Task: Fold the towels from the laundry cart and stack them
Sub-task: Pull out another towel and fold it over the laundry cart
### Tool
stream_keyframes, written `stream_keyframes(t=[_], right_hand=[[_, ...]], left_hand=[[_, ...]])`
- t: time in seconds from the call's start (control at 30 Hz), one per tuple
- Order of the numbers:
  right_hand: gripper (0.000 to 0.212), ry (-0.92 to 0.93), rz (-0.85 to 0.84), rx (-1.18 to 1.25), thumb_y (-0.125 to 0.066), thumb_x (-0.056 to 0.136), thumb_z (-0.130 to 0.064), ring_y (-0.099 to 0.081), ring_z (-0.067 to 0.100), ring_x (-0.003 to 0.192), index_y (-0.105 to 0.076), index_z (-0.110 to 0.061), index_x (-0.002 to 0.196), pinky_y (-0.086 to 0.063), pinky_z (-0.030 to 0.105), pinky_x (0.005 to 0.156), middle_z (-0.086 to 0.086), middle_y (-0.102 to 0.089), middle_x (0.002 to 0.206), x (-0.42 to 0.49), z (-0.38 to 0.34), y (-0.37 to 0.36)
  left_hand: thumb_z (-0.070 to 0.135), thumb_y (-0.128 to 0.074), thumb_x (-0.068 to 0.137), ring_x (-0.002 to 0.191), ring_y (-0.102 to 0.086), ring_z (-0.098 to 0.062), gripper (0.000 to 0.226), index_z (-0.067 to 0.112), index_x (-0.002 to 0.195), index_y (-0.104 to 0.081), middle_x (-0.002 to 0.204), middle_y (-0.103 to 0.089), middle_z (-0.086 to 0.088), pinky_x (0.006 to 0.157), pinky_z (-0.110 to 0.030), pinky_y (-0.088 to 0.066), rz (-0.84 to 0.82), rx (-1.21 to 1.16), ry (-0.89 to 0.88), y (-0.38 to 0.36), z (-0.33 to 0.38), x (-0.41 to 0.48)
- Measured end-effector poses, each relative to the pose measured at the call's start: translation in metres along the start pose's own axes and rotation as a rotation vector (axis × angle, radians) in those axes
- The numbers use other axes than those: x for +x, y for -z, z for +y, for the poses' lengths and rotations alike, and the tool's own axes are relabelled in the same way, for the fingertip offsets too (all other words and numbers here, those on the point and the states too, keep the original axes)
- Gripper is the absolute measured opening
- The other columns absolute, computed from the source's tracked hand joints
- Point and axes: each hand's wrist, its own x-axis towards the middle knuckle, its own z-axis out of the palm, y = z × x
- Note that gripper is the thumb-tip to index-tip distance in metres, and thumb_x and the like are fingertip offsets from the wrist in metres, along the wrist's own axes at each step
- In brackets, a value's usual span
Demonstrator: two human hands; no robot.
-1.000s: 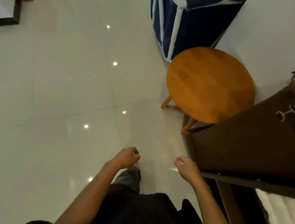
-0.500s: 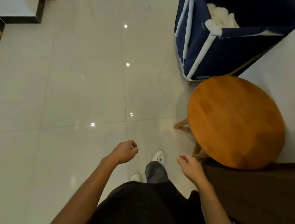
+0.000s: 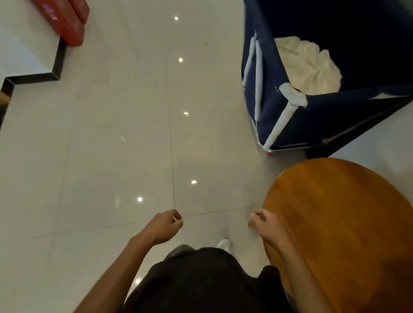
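Observation:
A navy fabric laundry cart with white frame tubes stands at the upper right. Crumpled white towels lie inside it. My left hand hangs in front of me over the floor, fingers loosely curled, holding nothing. My right hand hovers at the left edge of a round wooden stool, fingers loosely curled and holding nothing. Both hands are well short of the cart.
Glossy white floor tiles spread across the left and centre. A red box sits on a white ledge with a black edge at the upper left. A white wall runs behind the stool on the right.
I have walked forward: the cart and stool have come closer and lower in view, and the towels inside the cart now show. Both hands stay loosely curled in front of me.

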Motion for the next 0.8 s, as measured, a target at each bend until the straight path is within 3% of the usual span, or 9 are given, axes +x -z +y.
stream_keyframes(t=[0.3,0.43,0.6,0.8], right_hand=[[0.038,-0.002,-0.017,-0.039,-0.05,0.099,-0.031,-0.055,0.023,0.114,-0.053,-0.01,0.131,-0.045,0.028,0.084,0.009,-0.058,0.128,0.099,-0.089,0.039],[0.037,-0.032,-0.007,-0.053,-0.05,0.098,-0.03,-0.055,0.019,0.112,-0.054,-0.011,0.13,-0.045,0.027,0.088,0.008,-0.059,0.126,0.146,-0.127,0.05],[0.036,-0.097,0.021,-0.064,-0.049,0.099,-0.03,-0.055,0.017,0.11,-0.054,-0.012,0.129,-0.042,0.024,0.083,0.006,-0.059,0.126,0.191,-0.185,0.071],[0.033,-0.119,0.075,-0.01,-0.049,0.098,-0.029,-0.053,0.014,0.1,-0.057,-0.012,0.126,-0.04,0.025,0.083,0.007,-0.061,0.122,0.248,-0.253,0.101]], left_hand=[[0.032,-0.047,0.099,0.094,-0.056,-0.014,0.029,0.017,0.123,-0.054,0.123,-0.061,-0.008,0.079,-0.023,-0.042,-0.03,-0.064,0.066,0.08,0.024,0.095],[0.031,-0.047,0.1,0.096,-0.055,-0.013,0.029,0.016,0.124,-0.053,0.125,-0.059,-0.008,0.081,-0.023,-0.043,-0.04,-0.054,0.056,0.14,0.038,0.161],[0.031,-0.046,0.1,0.101,-0.056,-0.016,0.029,0.016,0.123,-0.055,0.126,-0.06,-0.008,0.089,-0.026,-0.044,-0.04,-0.018,0.0,0.229,0.08,0.234],[0.03,-0.046,0.1,0.098,-0.056,-0.016,0.029,0.016,0.123,-0.056,0.122,-0.061,-0.008,0.083,-0.024,-0.042,-0.046,0.021,-0.115,0.309,0.145,0.309]])
